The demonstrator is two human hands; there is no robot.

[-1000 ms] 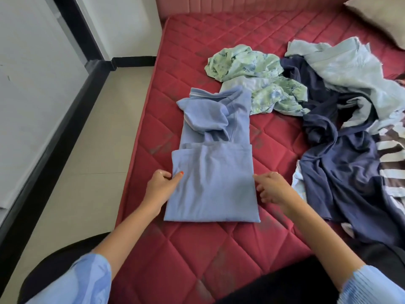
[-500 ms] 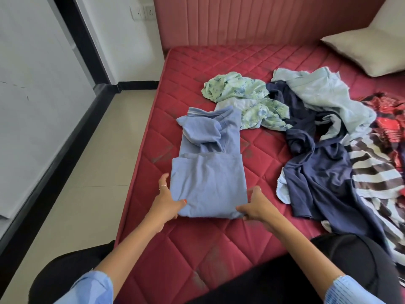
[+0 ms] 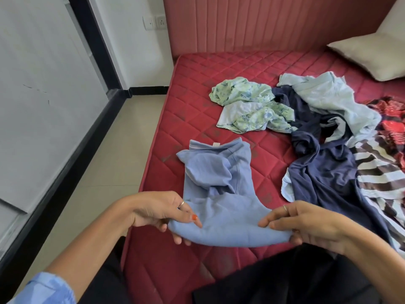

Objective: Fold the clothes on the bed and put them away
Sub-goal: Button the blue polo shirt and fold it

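The blue polo shirt (image 3: pixel 219 194) lies near the mattress's left edge, towards its near end, its folded lower half lifted off the surface while the collar end rests on the quilting. The left hand (image 3: pixel 162 210) pinches the fold's left corner, thumb on top and fingers curled beneath; the right hand (image 3: pixel 306 223) grips the right corner the same way. It looks like soft, light knit that sags between the grips and would slip out of its fold if held at one point, so taking both corners of the folded edge seems the right hold. Farther along the red mattress (image 3: pixel 197 102) sit a green floral garment (image 3: pixel 247 104), a navy one (image 3: pixel 324 176), a pale blue one (image 3: pixel 328 95) and a striped one (image 3: pixel 381 183), all unfolded. A pillow (image 3: pixel 368 51) rests at the far right corner against the padded headboard (image 3: pixel 263 23); tiled floor (image 3: pixel 105 154) runs along the left edge
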